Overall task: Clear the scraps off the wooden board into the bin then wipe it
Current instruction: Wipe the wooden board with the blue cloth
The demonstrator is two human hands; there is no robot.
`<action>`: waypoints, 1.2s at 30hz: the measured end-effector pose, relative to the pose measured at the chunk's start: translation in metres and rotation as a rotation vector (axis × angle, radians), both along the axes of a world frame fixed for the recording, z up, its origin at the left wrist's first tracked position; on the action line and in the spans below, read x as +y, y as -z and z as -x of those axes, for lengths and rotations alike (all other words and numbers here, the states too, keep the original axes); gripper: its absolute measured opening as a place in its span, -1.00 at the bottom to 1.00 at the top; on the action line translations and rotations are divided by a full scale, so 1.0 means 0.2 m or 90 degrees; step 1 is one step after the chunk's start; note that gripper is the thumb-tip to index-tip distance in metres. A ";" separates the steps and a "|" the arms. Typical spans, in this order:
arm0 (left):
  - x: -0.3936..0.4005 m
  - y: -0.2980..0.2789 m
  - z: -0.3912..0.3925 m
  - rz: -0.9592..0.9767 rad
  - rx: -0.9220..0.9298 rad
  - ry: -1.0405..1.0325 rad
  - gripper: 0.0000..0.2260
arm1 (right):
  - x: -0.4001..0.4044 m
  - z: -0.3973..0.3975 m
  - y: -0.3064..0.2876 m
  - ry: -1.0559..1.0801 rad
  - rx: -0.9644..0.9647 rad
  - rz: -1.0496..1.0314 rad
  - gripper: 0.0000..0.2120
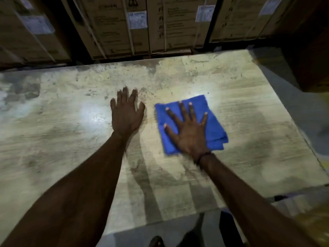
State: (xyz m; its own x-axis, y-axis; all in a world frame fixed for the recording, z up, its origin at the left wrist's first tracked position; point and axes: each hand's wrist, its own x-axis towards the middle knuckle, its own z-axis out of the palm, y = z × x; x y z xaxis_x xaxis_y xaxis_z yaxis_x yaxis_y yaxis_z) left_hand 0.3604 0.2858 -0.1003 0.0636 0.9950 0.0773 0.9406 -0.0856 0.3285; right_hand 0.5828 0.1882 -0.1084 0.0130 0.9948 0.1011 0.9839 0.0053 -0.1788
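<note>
A large pale wooden board [62, 139], worn and stained, fills most of the view. A folded blue cloth [213, 125] lies on it right of centre. My right hand [188, 131] presses flat on the cloth with its fingers spread. My left hand [126, 113] rests flat on the bare wood just left of the cloth, fingers straight. No scraps or bin show in view. The picture is slightly blurred around the right wrist.
Stacked cardboard boxes [124, 27] with white labels stand along the board's far edge. A dark box [309, 59] sits at the right. Grey floor [178, 229] and a foot [156, 241] show below the near edge.
</note>
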 end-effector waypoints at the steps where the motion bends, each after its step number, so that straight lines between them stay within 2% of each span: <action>1: -0.08 0.00 0.00 0.003 0.001 0.002 -0.37 | -0.16 0.07 -0.01 -0.059 0.002 -0.003 -0.38; 3: -0.25 0.01 -0.01 0.004 0.010 0.011 -0.38 | -0.43 0.10 -0.03 -0.137 0.018 0.018 -0.40; 5: -0.42 0.01 -0.04 -0.005 0.031 0.013 -0.39 | -0.51 0.00 -0.02 -0.125 0.005 0.040 -0.40; 8: -0.64 0.01 -0.07 0.001 0.047 0.006 -0.40 | -0.34 -0.25 -0.02 0.014 -0.031 0.045 -0.38; 11: -0.81 0.02 -0.11 0.008 0.045 -0.006 -0.41 | -0.08 -0.40 -0.05 0.120 0.040 0.084 -0.37; 13: -0.89 0.03 -0.13 -0.004 0.057 -0.012 -0.40 | -0.04 -0.34 -0.04 0.154 0.060 0.082 -0.36; 15: -0.94 0.04 -0.14 -0.020 0.073 -0.012 -0.40 | -0.17 -0.17 -0.02 0.134 0.021 0.055 -0.35; 18: -0.94 0.04 -0.14 -0.029 0.080 -0.011 -0.40 | -0.60 0.03 -0.03 0.008 -0.008 0.044 -0.37; 21: -0.94 0.04 -0.14 -0.021 0.068 -0.010 -0.40 | -0.87 -0.06 -0.03 -0.014 -0.023 0.050 -0.37; 23: -0.95 0.03 -0.14 -0.018 0.055 -0.011 -0.41 | -0.83 -0.26 -0.03 0.034 -0.039 0.055 -0.36; 26: -0.96 0.03 -0.14 -0.018 0.043 -0.009 -0.41 | -0.57 -0.56 -0.06 0.148 0.022 0.100 -0.36; 29: -0.95 0.03 -0.14 -0.017 0.038 -0.009 -0.40 | -0.37 -0.57 -0.05 0.233 0.063 0.101 -0.35; 31: -0.95 0.04 -0.15 -0.021 0.055 -0.007 -0.40 | -0.37 -0.42 -0.03 0.212 0.042 0.078 -0.34; 34: -0.94 0.04 -0.15 -0.026 0.068 -0.009 -0.41 | -0.62 -0.18 -0.03 0.056 -0.007 0.062 -0.37; 36: -0.95 0.04 -0.15 -0.021 0.067 -0.011 -0.41 | -0.82 -0.16 -0.05 -0.015 -0.019 0.056 -0.38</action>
